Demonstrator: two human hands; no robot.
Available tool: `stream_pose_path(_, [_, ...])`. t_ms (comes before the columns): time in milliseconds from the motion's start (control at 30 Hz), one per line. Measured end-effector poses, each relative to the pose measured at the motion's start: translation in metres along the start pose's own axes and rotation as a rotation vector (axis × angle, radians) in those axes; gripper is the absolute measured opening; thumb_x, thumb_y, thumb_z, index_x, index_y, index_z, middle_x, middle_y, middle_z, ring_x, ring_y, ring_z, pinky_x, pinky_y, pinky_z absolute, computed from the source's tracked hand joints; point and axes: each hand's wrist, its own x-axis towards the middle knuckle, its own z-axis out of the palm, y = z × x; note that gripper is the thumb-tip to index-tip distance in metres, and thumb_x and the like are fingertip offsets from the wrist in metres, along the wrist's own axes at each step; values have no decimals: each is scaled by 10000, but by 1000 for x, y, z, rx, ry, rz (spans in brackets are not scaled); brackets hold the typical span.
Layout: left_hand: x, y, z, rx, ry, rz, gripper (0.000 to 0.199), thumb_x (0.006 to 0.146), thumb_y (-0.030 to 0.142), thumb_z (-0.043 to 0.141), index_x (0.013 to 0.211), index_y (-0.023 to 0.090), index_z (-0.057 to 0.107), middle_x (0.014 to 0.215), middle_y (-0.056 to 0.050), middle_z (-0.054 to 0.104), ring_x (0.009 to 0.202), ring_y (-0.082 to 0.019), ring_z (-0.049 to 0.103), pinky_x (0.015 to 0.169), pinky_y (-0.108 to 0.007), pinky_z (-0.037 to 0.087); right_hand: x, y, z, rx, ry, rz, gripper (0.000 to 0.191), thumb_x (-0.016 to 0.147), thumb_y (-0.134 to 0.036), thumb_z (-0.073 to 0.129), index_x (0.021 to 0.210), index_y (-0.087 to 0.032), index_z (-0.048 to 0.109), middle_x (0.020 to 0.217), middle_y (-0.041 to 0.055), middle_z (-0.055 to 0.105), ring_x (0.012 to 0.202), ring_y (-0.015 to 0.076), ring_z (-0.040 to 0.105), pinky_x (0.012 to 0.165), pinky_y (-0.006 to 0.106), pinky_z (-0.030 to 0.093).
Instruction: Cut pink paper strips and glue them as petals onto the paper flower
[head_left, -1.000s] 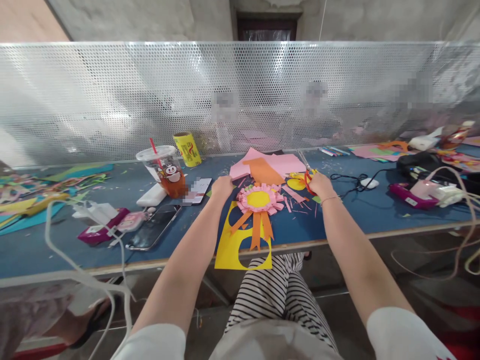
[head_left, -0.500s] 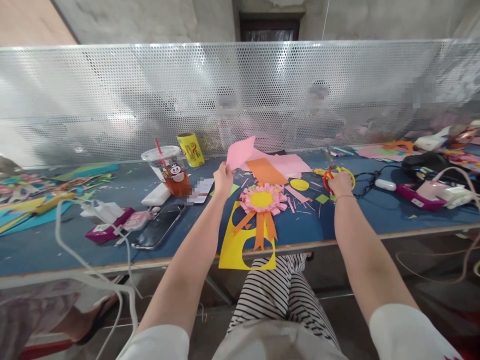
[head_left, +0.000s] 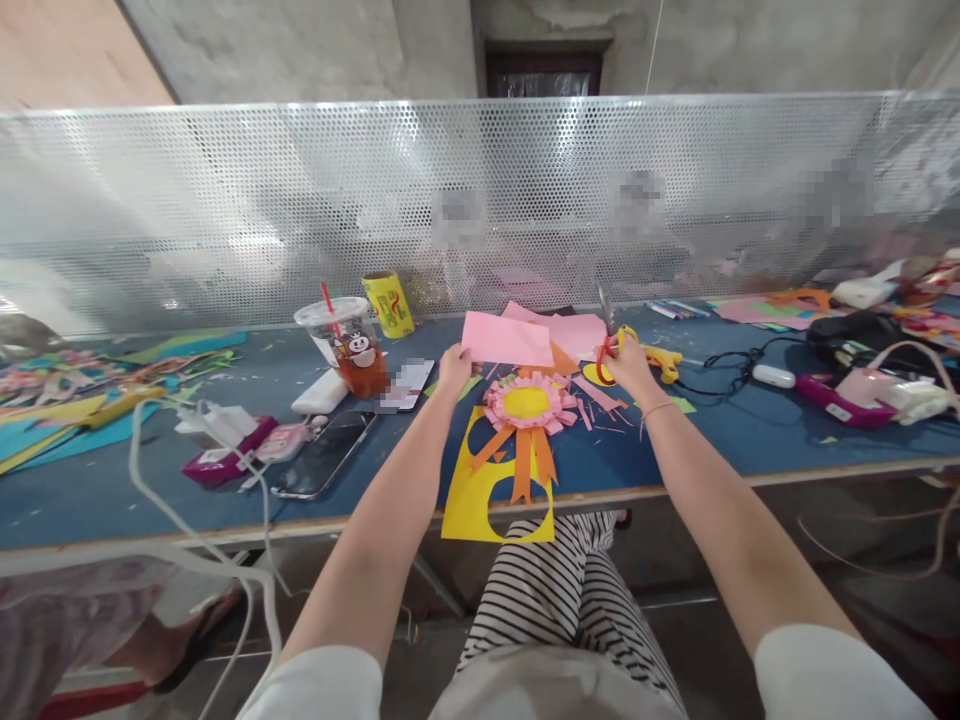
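Observation:
My left hand (head_left: 455, 370) is closed on the left edge of a pink paper sheet (head_left: 508, 340), held above the table. In my right hand (head_left: 631, 366) are scissors (head_left: 605, 349) with red and yellow handles, their blades pointing up and away from me. Between my forearms lies a paper rosette (head_left: 526, 402) with a yellow centre, a pleated pink rim and orange ribbon tails (head_left: 522, 465). Its tails rest over a yellow sheet (head_left: 469, 505) with round holes that juts past the table edge. More pink paper (head_left: 581, 333) and an orange piece lie behind, partly covered.
Left of me are a drink cup (head_left: 358, 350) with a straw, a yellow can (head_left: 390, 305), a phone (head_left: 324, 458) and white cables (head_left: 139, 480). A yellow glue gun (head_left: 664, 362) lies right of the scissors. A perforated metal screen (head_left: 300, 210) stands along the back.
My right hand has lifted the scissors and brought them left, toward the pink sheet. The sheet in my left hand has swung from tilted upright to nearly level, extending rightward.

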Motion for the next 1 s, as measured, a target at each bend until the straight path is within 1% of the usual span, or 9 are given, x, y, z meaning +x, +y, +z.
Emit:
stream_pose_path(67, [-2,6,2,-62,-18,75,73,776,172,460,756,141,524,553,1,588,427,-99,531,466,-215,436,-2,-8,6,105,-50,-3,161,688,-306,579,752,-196,481,768,57,595,758,204,596,765,373,471])
stream_pose_path(200, [-7,16,5,-162,-90,168,105,755,238,521,698,150,509,497,30,537,399,-77,476,432,-192,383,-5,-13,10,349,-61,42,278,654,-378,624,829,-192,515,836,46,607,786,183,592,733,345,479])
stream_pose_path(267, [-10,20,4,-188,-133,175,140,724,254,555,644,149,506,482,33,521,393,-64,449,421,-184,356,-6,-15,8,528,-97,93,347,652,-437,626,882,-197,524,855,36,610,744,161,589,624,293,478])
stream_pose_path(367, [-16,25,4,-225,-155,164,149,680,240,570,584,152,496,446,46,479,382,-51,409,412,-179,323,-8,-19,3,728,-152,178,396,637,-486,631,904,-213,530,834,21,609,646,135,577,436,216,387])
stream_pose_path(467, [-21,28,4,-237,-176,166,154,665,213,542,539,155,475,408,57,424,368,-48,379,401,-181,292,-11,-21,-3,770,-193,217,353,631,-472,648,846,-214,538,713,0,578,515,105,513,353,198,283])
stream_pose_path(567, [-25,30,5,-223,-213,184,156,656,201,549,530,155,470,406,56,411,374,-50,381,396,-183,277,-14,-23,-5,683,-269,181,269,643,-412,648,758,-204,524,527,-51,463,373,68,377,329,205,234])
stream_pose_path(667, [-27,32,7,-313,-193,134,128,641,232,622,639,151,524,467,59,451,401,-47,402,410,-178,308,-16,-23,-1,598,-267,151,227,628,-345,640,702,-204,479,456,-86,378,327,56,328,327,207,228])
stream_pose_path(800, [-34,36,16,-552,-171,7,304,624,322,703,823,168,532,631,39,560,483,-48,494,501,-185,424,-16,-22,13,690,-190,213,258,604,-334,635,714,-210,438,489,-88,405,352,55,357,350,204,287])
stream_pose_path(1000, [-58,39,42,-456,-444,55,354,654,371,708,889,130,600,807,-46,658,691,-127,620,645,-261,526,-20,-35,31,892,-186,331,309,548,-322,673,712,-207,437,544,-60,486,458,80,480,441,213,407])
